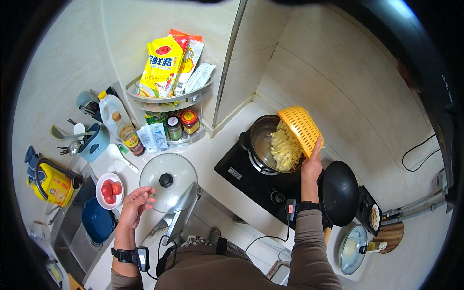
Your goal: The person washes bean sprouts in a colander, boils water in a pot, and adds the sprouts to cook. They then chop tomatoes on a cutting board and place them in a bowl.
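My right hand (311, 169) grips the rim of a yellow plastic colander (302, 128), tilted steeply over a dark two-handled pot (261, 137) on the gas stove (237, 166). A heap of pale yellow strands (285, 147) spills from its mouth into the pot; their exact kind is unclear. My left hand (137, 205) is off to the left with fingers apart and nothing in it. It hovers by the edge of a glass lid (169, 198) with a black knob and a white bowl (107, 198) of red tomatoes (111, 188).
A black wok (339, 193) sits at the stove's right, beyond it another glass lid (353, 249). Left are a sink (67, 237) with a blue basin (98, 220), bottles (130, 137), a white spoon (123, 158) and a utensil holder (94, 145). A corner shelf (169, 101) holds seasoning packets and jars.
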`<state>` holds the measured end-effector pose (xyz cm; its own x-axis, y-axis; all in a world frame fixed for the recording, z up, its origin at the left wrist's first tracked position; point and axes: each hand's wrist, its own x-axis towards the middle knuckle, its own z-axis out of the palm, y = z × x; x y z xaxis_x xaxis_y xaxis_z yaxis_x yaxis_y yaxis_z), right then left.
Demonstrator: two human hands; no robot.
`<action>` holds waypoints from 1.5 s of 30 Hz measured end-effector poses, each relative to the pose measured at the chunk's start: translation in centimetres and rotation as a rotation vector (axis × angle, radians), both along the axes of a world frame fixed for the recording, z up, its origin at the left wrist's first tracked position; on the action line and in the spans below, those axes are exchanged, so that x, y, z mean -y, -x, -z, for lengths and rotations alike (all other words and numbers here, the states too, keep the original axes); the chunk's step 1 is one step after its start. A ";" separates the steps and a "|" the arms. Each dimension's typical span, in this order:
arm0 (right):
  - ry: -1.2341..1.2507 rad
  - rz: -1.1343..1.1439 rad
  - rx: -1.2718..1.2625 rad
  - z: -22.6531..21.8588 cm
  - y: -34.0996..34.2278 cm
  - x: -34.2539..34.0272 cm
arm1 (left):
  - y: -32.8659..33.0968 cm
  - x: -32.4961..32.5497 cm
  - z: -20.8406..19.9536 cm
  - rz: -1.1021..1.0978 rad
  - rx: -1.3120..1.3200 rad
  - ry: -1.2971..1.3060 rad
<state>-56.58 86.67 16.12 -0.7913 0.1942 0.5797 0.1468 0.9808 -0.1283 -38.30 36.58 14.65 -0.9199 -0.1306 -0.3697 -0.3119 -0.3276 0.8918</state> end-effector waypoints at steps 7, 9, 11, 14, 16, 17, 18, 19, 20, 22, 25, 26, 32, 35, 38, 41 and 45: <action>0.051 -0.094 -0.163 -1.8 0.0 0.2 | 0.3 0.1 0.2 0.005 0.012 -0.023; 0.076 -0.081 -0.084 -2.0 -0.1 0.4 | 0.3 0.3 0.4 0.018 0.004 -0.029; 0.173 -0.037 -0.115 -2.1 -0.2 0.6 | 0.3 0.6 0.5 0.023 0.009 -0.033; 0.314 0.041 -0.046 -2.4 -0.8 0.7 | -0.2 0.9 0.6 0.028 0.015 -0.047; 0.579 0.017 -0.074 -3.0 -0.7 0.6 | -0.2 1.2 0.7 0.016 0.008 -0.066; 0.805 -0.027 -0.125 -3.2 -0.8 0.6 | -0.3 1.3 0.7 0.005 0.013 -0.077; 1.061 -0.108 -0.183 -3.3 -1.1 0.7 | -0.4 1.4 0.8 -0.004 0.018 -0.085; 1.190 -0.079 -0.176 -3.4 -1.4 0.7 | -0.5 1.5 0.8 -0.001 0.025 -0.088; 1.348 -0.092 -0.174 -3.6 -1.5 0.8 | -0.5 1.6 0.8 -0.001 0.029 -0.090; 1.633 -0.161 -0.169 -3.8 -2.1 1.4 | -0.6 1.7 0.9 0.010 0.031 -0.098; 1.814 -0.255 -0.026 -3.6 -3.8 3.7 | -0.8 1.8 1.0 0.037 0.018 -0.101; 1.834 -0.306 0.000 -3.3 -4.4 5.1 | -0.8 1.8 1.0 0.044 0.012 -0.098; 1.913 -0.620 0.408 -2.5 -7.4 14.9 | -1.2 1.6 -0.3 0.185 -0.070 0.003; 1.902 -0.791 0.649 -2.1 -8.7 21.2 | -2.0 1.4 -1.5 0.213 -0.135 -0.111; 1.824 -0.898 0.962 -1.4 -9.9 27.9 | -3.2 1.9 -2.1 0.089 -0.235 -0.145; 1.687 -0.890 1.129 -1.0 -10.8 33.8 | -6.0 4.1 -1.8 -0.242 -0.113 -0.057; 0.432 -1.205 -0.049 -0.2 -12.6 40.4 | -11.4 7.8 -0.6 -0.494 -0.073 0.010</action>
<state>-44.02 46.27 16.32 -0.5772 -0.4482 0.6826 -0.8151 0.3676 -0.4479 -26.94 28.79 15.25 -0.7706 -0.5607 -0.3029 -0.0577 -0.4119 0.9094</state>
